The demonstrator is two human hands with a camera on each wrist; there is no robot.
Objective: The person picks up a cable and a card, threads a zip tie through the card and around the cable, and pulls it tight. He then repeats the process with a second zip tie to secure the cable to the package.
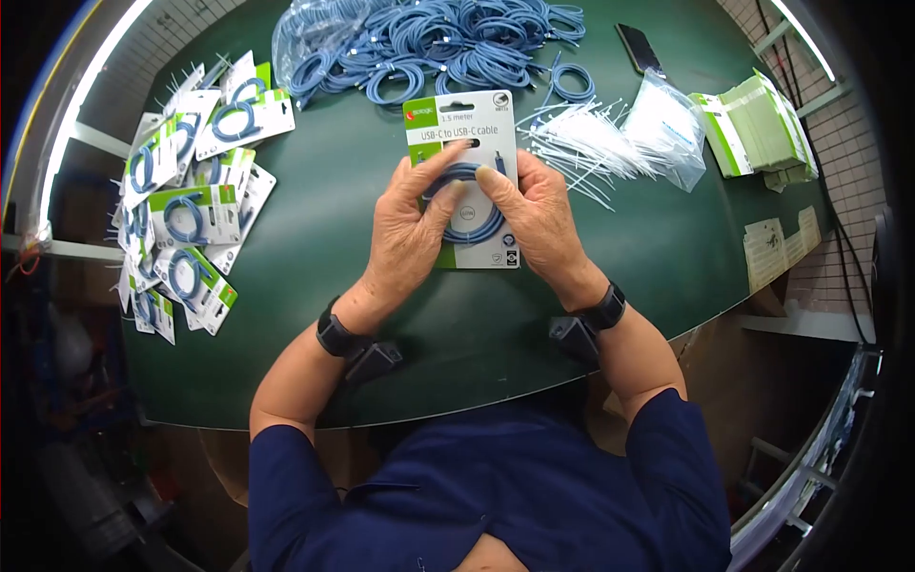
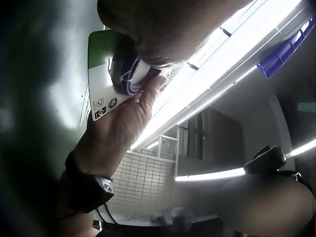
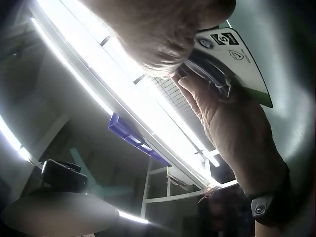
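Note:
A white and green card point(image 1: 488, 255) printed "USB-C to USB-C cable" is held upright in both hands, with a coiled blue cable point(image 1: 464, 235) lying against its front. My left hand point(image 1: 408, 221) grips the card's left side, its thumb on the coil. On the other side my right hand point(image 1: 543, 221) holds the card's edge, thumb pressing the top of the coil. In the left wrist view the card point(image 2: 101, 79) shows a white tie across the cable point(image 2: 129, 74). The right wrist view shows the card's lower corner point(image 3: 247, 66); the fingers behind the card are hidden.
Carded cables point(image 1: 195, 219) lie piled at the left. Loose blue coils point(image 1: 457, 43) and a clear bag point(image 1: 319, 33) are at the back. White zip ties point(image 1: 591, 138), a plastic bag point(image 1: 667, 133), a phone point(image 1: 639, 48) and stacked cards point(image 1: 762, 124) lie to the right.

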